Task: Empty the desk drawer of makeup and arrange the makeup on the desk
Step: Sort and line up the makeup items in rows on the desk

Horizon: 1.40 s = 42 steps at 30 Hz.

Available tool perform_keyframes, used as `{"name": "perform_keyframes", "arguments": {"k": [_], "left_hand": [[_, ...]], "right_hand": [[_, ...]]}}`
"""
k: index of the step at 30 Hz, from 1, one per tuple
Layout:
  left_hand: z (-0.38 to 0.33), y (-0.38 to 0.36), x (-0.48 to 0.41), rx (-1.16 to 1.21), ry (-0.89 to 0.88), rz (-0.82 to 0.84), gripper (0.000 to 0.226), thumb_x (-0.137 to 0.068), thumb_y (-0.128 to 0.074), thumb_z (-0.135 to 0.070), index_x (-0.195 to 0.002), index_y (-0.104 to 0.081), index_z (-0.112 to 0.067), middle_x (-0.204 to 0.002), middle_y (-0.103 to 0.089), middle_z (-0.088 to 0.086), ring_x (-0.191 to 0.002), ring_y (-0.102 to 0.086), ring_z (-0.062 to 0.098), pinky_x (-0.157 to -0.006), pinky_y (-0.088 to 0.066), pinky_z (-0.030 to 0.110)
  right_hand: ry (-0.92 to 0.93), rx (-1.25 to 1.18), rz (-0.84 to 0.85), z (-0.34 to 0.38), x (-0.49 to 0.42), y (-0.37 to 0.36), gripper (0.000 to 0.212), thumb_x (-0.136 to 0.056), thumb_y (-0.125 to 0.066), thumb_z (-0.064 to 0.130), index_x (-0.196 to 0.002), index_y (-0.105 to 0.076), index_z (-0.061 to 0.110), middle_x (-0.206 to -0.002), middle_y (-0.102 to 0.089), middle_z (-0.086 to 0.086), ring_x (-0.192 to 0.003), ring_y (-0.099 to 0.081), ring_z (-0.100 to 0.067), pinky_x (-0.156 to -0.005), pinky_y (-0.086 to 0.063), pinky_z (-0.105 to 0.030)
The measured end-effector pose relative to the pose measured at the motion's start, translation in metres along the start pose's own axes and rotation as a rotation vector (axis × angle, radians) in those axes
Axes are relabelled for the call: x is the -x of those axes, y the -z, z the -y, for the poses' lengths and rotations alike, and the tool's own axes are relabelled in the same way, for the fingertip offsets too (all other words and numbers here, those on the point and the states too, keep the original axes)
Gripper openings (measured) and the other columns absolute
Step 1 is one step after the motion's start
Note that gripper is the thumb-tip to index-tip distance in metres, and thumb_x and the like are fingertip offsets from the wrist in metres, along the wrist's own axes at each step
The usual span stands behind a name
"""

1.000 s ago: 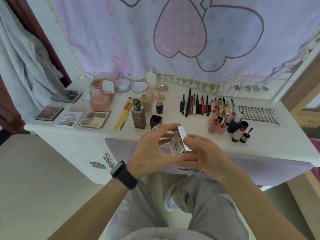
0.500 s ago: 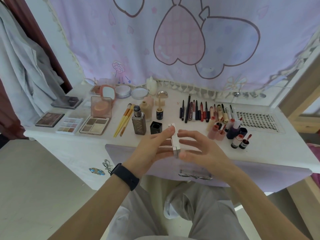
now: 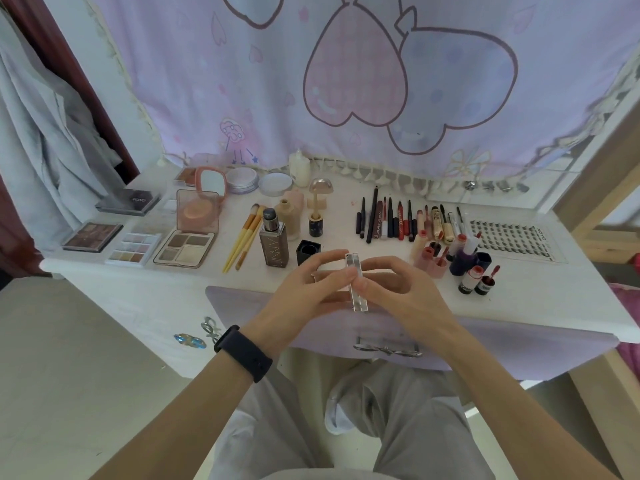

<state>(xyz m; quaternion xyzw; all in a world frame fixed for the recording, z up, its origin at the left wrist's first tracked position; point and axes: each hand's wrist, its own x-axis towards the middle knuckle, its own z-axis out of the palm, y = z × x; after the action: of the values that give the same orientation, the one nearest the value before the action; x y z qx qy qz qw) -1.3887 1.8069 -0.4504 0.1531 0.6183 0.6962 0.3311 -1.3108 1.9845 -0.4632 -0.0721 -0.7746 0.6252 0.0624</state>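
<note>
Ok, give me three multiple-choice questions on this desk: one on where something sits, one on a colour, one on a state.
1. Where on the white desk is the clear tray of false lashes?
A. left end
B. right end
C. front middle

2. What colour is the wristband on the left wrist?
A. black
B. pink
C. white

3. The slim silver rectangular case is:
A. lying flat on the desk
B. pinched between the left hand and the right hand
C. standing among the lipsticks

Answers:
1 B, the tray lies at the desk's right end.
2 A, the band is plain black.
3 B, fingers of both hands pinch it, clear of the desk top.
</note>
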Motion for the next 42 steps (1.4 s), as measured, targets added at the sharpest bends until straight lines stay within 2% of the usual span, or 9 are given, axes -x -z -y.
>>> {"name": "perform_keyframes", "arguments": {"k": [5,8,12,15,20,24,29,35,42], "left_hand": [[-0.003,0.001,-0.005,0.068,0.105,-0.041,0.047,-0.082,-0.076,-0.051,-0.116,-0.070,-0.019,-0.109,-0.074,0.012,-0.100,-0.072,0.032,-0.086,-0.059,0.038],[-0.004,0.000,-0.005,0.046,0.236,-0.008,0.054,-0.081,-0.073,-0.057,-0.119,-0.067,-0.020,-0.104,-0.076,0.014,-0.098,-0.073,0.031,-0.086,-0.059,0.038],[-0.003,-0.007,-0.006,0.037,0.337,-0.010,0.065,-0.082,-0.069,-0.062,-0.126,-0.061,-0.015,-0.102,-0.076,0.016,-0.090,-0.074,0.028,-0.074,-0.059,0.032],[-0.004,-0.007,-0.005,0.088,0.362,0.016,0.058,-0.082,-0.070,-0.060,-0.117,-0.069,-0.014,-0.101,-0.076,0.014,-0.089,-0.074,0.027,-0.072,-0.058,0.032],[-0.008,0.001,-0.001,0.200,0.368,0.096,0.039,-0.081,-0.078,-0.042,-0.111,-0.075,-0.016,-0.113,-0.071,0.018,-0.096,-0.072,0.033,-0.073,-0.059,0.035],[-0.012,0.001,-0.003,0.221,0.412,0.076,0.027,-0.078,-0.078,-0.037,-0.089,-0.079,-0.012,-0.107,-0.072,0.020,-0.091,-0.072,0.034,-0.067,-0.059,0.034],[-0.014,0.000,-0.005,0.229,0.457,0.047,0.041,-0.073,-0.082,-0.036,-0.098,-0.070,-0.006,-0.107,-0.071,0.024,-0.087,-0.072,0.038,-0.060,-0.058,0.032],[-0.018,-0.004,-0.013,0.192,0.430,0.007,0.046,-0.081,-0.077,-0.039,-0.110,-0.065,-0.007,-0.095,-0.075,0.018,-0.079,-0.074,0.031,-0.061,-0.058,0.031],[-0.022,-0.003,-0.015,0.132,0.418,0.012,0.055,-0.084,-0.075,-0.041,-0.126,-0.061,-0.008,-0.089,-0.075,0.013,-0.076,-0.072,0.025,-0.066,-0.058,0.031]], "right_hand": [[0.070,0.111,0.070,0.001,-0.001,0.007,0.045,-0.076,-0.071,0.069,-0.117,-0.067,0.050,-0.135,-0.060,0.026,-0.113,-0.066,0.000,-0.096,-0.054,-0.033],[0.139,0.181,0.145,-0.001,0.001,0.014,0.048,-0.076,-0.081,0.055,-0.116,-0.063,0.036,-0.146,-0.050,0.024,-0.131,-0.053,-0.002,-0.106,-0.046,-0.035],[0.166,0.153,0.142,-0.003,-0.001,0.014,0.040,-0.074,-0.087,0.037,-0.102,-0.061,0.026,-0.132,-0.065,0.016,-0.123,-0.062,-0.010,-0.108,-0.047,-0.043],[0.151,0.133,0.092,-0.004,-0.004,0.013,0.041,-0.069,-0.089,0.040,-0.099,-0.063,0.032,-0.121,-0.071,0.013,-0.112,-0.069,-0.011,-0.103,-0.053,-0.042],[0.135,0.067,0.093,-0.005,-0.007,0.016,0.053,-0.068,-0.093,0.038,-0.113,-0.064,0.034,-0.117,-0.074,0.007,-0.104,-0.073,-0.015,-0.089,-0.060,-0.033],[0.128,0.003,0.119,-0.007,-0.010,0.016,0.055,-0.071,-0.094,0.026,-0.118,-0.066,0.031,-0.117,-0.074,0.003,-0.105,-0.073,-0.019,-0.085,-0.059,-0.026],[0.159,0.062,0.101,-0.007,-0.013,0.015,0.055,-0.074,-0.088,0.023,-0.122,-0.063,0.035,-0.118,-0.073,0.007,-0.105,-0.073,-0.015,-0.081,-0.061,-0.029],[0.222,0.281,0.096,0.002,-0.019,0.012,0.067,-0.076,-0.079,0.022,-0.137,-0.057,0.038,-0.121,-0.067,0.028,-0.111,-0.065,0.006,-0.074,-0.058,-0.016],[0.251,0.382,0.060,0.002,-0.018,0.008,0.069,-0.073,-0.070,0.038,-0.139,-0.052,0.038,-0.121,-0.064,0.029,-0.115,-0.061,0.011,-0.088,-0.061,-0.032]]}}
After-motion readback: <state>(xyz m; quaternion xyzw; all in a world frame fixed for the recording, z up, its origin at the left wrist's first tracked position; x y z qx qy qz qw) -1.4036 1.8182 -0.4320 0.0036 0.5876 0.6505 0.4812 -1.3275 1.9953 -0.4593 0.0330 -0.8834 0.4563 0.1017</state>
